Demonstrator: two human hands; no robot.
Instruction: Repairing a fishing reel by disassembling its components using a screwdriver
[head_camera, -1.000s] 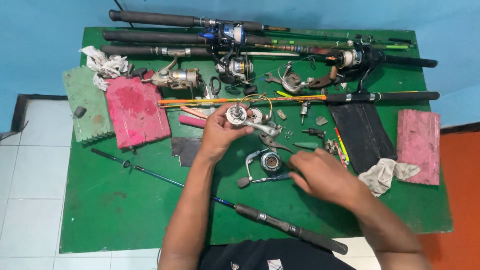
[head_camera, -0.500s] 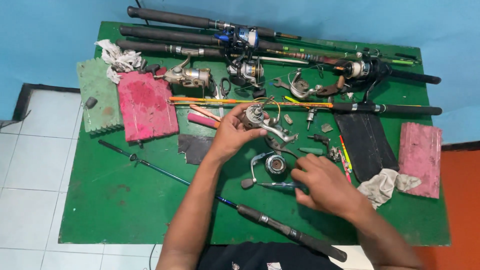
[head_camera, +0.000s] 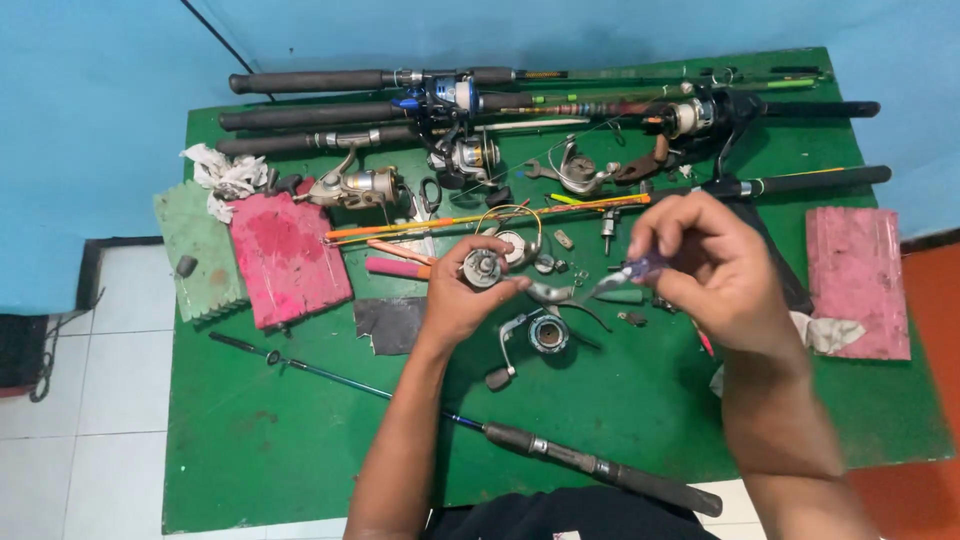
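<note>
The left hand (head_camera: 455, 305) has its grip closed around a small round reel part (head_camera: 482, 268), held just above the green desk (head_camera: 300, 440). The right hand (head_camera: 715, 270) pinches a purple-handled tool (head_camera: 625, 277), its tip pointing toward that part. Below them lies a reel body (head_camera: 540, 333); fishing rods (head_camera: 400, 115) line the far edge.

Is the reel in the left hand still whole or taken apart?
Apart: the left hand holds only a round reel part; a body with handle lies separately on the table.
</note>
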